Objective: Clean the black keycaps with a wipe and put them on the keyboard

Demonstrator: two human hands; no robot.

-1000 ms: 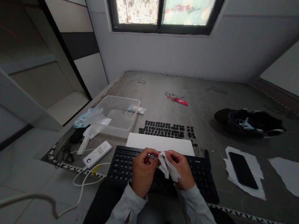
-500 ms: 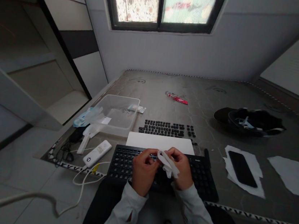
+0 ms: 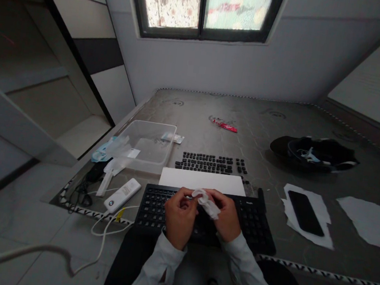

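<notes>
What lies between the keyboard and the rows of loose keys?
In the head view, a flat white panel lies between the keyboard and loose keys.

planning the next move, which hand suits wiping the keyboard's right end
Probably the right hand: it is nearer that end of the keyboard, and the white tissue lies against it.

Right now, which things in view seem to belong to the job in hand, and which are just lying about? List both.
Likely part of the job:
White tissue, in the right hand and close by the left hand
Black keyboard, beneath both hands
Loose black keys, in rows beyond

Probably just lying about:
Phone, on white paper
Dark cap
Clear plastic box
White device with cable
</notes>
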